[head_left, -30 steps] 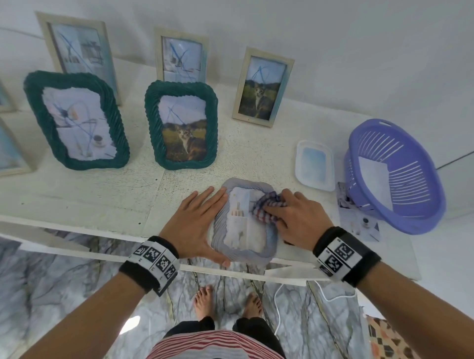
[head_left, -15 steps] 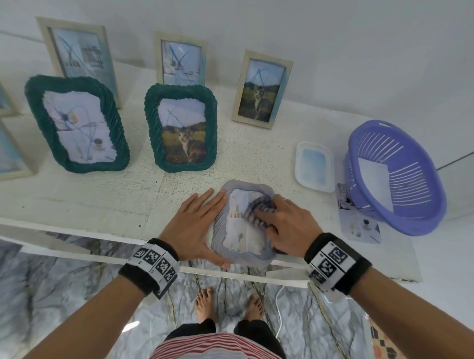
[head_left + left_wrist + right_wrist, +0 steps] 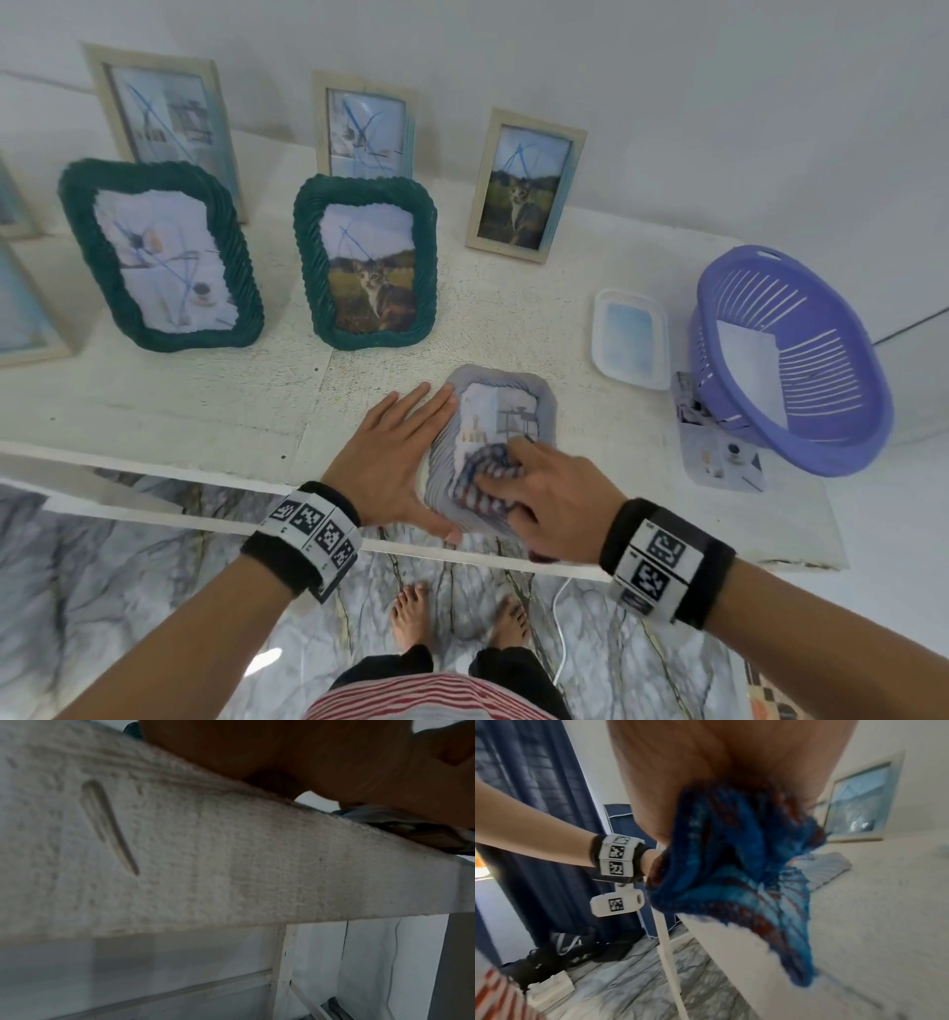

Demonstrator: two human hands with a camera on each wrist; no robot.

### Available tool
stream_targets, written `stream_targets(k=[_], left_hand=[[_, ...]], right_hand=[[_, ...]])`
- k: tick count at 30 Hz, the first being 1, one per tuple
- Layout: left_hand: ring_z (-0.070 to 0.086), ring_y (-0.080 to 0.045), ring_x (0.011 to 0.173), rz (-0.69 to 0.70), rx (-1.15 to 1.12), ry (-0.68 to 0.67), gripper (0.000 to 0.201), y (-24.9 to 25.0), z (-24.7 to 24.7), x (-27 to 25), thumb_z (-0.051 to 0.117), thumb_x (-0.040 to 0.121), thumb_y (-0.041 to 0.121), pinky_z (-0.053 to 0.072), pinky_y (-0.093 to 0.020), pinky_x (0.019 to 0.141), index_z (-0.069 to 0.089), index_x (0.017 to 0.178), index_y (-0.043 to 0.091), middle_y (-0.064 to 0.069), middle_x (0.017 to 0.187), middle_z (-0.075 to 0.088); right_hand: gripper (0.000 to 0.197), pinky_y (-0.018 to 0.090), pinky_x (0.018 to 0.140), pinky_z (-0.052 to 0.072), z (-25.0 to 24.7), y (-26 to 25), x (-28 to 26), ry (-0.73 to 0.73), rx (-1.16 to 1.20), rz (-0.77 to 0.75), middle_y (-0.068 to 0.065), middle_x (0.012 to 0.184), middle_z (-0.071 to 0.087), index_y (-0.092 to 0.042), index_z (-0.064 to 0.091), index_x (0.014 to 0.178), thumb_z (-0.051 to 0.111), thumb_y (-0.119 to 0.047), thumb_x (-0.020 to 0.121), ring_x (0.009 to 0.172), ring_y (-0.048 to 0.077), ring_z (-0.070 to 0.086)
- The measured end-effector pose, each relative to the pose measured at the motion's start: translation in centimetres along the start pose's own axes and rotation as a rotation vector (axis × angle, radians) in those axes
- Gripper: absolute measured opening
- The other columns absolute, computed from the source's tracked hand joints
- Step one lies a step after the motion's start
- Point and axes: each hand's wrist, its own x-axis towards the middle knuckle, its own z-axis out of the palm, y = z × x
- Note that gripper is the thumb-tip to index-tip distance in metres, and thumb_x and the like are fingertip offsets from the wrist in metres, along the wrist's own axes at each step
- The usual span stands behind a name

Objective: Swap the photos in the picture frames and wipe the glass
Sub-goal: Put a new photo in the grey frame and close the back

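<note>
The grey picture frame (image 3: 493, 447) lies flat at the bench (image 3: 205, 401) near edge, long axis running near-to-far. The right hand (image 3: 549, 493) bunches the checked cloth (image 3: 482, 478) over the near glass (unwiped glass lies farther). The left hand (image 3: 395, 452), fingers spread flat, braces the frame's left edge.

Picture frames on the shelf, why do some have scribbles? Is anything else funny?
Yes. Blue scribbled lines cross the glass of the standing frames, such as the green frame with the cat. The grey frame lies flat near the shelf edge while the others stand. A loose photo sticks out from under the purple basket.
</note>
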Motion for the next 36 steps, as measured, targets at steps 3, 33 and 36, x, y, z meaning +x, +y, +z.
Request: stream_targets(k=[3,33,36], left_hand=[[-0.018,-0.013,0.149,0.000,-0.002,0.009,0.143,0.0,0.0,0.0,0.044,0.052,0.102,-0.010,-0.038,0.120,-0.011,0.155,0.020,0.006,0.163,-0.015],[-0.023,-0.012,0.147,-0.001,0.010,0.001,0.144,-0.2,0.1,0.0,0.042,0.051,0.102,-0.011,-0.040,0.120,-0.015,0.154,0.021,0.006,0.161,-0.022],[-0.020,-0.012,0.148,0.003,-0.005,0.020,0.144,-0.2,0.2,0.1,0.043,0.051,0.102,-0.011,-0.039,0.120,-0.013,0.155,0.020,0.005,0.162,-0.018]], right_hand=[[0.062,0.035,0.070,0.055,-1.2,1.4,0.5,0.037,-0.070,0.074,0.008,0.123,0.050,-0.031,0.054,0.131,0.017,-0.046,0.084,0.099,0.025,0.055],[0.043,0.031,0.072,0.045,-2.6,5.0,2.7,0.303,0.039,0.348,0.004,0.109,0.048,-0.030,0.053,0.135,0.048,-0.028,0.092,0.091,0.024,0.054],[0.044,0.030,0.075,0.043,-4.1,9.1,2.7,0.475,0.189,0.517,0.006,0.104,0.048,-0.030,0.054,0.136,0.051,-0.026,0.092,0.090,0.031,0.058]])
